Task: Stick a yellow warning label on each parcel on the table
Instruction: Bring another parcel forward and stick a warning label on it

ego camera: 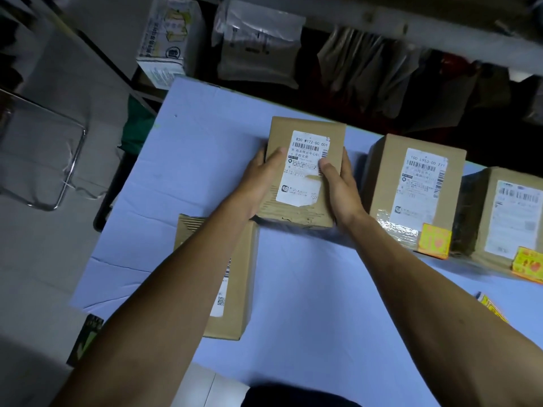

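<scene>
— Four brown parcels sit on the table [308, 304], which has a pale blue cover. Which one is being handled?

— The middle parcel [302, 171], towards the far edge. Both hands are on it. The left hand [261, 183] grips its left side, thumb lying over the top face, the other fingers wrapped round the side out of sight. The right hand [340, 186] grips the right side the same way, its thumb pressing on the edge of the white shipping label [305, 168].

— Is it resting on the table or lifted?

— Cannot tell for sure; its near edge is blurred and casts a dark shadow on the cover.

— Any yellow sticker on it?

— None shows on its top face. The second parcel [414, 186], just to the right of it, carries a yellow warning label [435, 240] at its near right corner. The third parcel [505, 218], at the right edge, has another yellow label [527, 264] at its near corner too.

— And the fourth?

— The near-left parcel [232, 283] lies by the left edge, partly under the left forearm, with only a white label showing.

— Where are the spare stickers?

— A yellow sticker sheet [490, 306] peeks out beside the right forearm, near the right edge. Beyond the far edge, a shelf rack [323, 54] holds bagged parcels.
</scene>
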`<control>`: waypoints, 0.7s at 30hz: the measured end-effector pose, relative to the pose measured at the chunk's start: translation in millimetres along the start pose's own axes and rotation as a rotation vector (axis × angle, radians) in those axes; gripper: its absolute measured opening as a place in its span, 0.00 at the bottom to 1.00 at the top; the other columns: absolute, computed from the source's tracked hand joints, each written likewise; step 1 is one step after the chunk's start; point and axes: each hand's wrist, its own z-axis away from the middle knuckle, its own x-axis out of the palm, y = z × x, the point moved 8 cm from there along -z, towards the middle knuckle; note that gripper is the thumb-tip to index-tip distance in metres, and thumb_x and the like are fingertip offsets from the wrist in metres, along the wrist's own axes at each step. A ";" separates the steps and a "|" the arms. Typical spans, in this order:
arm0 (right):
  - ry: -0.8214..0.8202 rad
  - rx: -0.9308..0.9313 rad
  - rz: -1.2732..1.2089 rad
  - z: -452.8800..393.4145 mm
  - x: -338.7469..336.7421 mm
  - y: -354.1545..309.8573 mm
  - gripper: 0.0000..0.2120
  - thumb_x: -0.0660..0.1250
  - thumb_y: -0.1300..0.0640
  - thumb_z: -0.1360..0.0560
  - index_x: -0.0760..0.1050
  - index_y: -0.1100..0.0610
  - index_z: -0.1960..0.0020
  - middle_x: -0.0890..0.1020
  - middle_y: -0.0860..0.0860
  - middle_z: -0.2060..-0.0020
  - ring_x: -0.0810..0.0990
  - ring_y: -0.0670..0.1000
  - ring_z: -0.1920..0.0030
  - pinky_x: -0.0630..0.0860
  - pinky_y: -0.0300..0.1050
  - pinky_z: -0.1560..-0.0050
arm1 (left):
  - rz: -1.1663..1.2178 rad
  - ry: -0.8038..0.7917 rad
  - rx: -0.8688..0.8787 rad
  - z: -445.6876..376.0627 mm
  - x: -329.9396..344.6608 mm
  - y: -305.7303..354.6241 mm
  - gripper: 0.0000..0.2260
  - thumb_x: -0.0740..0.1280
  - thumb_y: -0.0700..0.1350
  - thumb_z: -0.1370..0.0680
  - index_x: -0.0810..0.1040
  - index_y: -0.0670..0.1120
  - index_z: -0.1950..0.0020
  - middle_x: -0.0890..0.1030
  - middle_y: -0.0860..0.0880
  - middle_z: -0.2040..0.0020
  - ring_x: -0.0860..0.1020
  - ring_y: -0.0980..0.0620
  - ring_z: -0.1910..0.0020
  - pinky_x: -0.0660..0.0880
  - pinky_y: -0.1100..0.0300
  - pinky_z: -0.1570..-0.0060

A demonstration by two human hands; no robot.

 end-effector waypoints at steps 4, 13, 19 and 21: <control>-0.018 -0.016 0.010 1.3 1.1 -8.3 0.35 0.64 0.40 0.26 0.57 0.43 0.21 0.82 0.44 0.37 0.82 0.46 0.40 0.73 0.53 0.30 | -0.014 0.032 0.006 9.8 1.0 7.3 0.16 0.61 0.55 0.18 0.74 0.55 0.32 0.84 0.52 0.41 0.83 0.52 0.45 0.78 0.52 0.40; 0.021 -0.187 -0.017 73.5 -24.6 -43.9 0.37 0.66 0.35 0.29 0.59 0.39 0.22 0.75 0.41 0.29 0.76 0.45 0.32 0.69 0.55 0.28 | 0.109 0.051 0.185 101.2 14.2 48.5 0.09 0.62 0.51 0.17 0.77 0.55 0.38 0.84 0.59 0.45 0.82 0.62 0.47 0.77 0.65 0.49; 0.057 -0.239 -0.053 159.9 -65.5 -15.3 0.32 0.64 0.42 0.24 0.61 0.43 0.22 0.77 0.42 0.31 0.77 0.43 0.33 0.70 0.52 0.28 | 0.056 0.040 0.237 172.7 51.0 19.3 0.07 0.62 0.51 0.18 0.77 0.57 0.42 0.84 0.57 0.45 0.82 0.58 0.46 0.77 0.59 0.43; 0.075 -0.233 -0.038 181.5 -82.1 -0.2 0.32 0.63 0.43 0.23 0.60 0.44 0.21 0.75 0.42 0.30 0.76 0.43 0.32 0.69 0.51 0.27 | 0.051 0.017 0.219 188.7 67.8 -0.6 0.09 0.62 0.52 0.18 0.76 0.57 0.39 0.84 0.57 0.44 0.83 0.58 0.46 0.78 0.58 0.43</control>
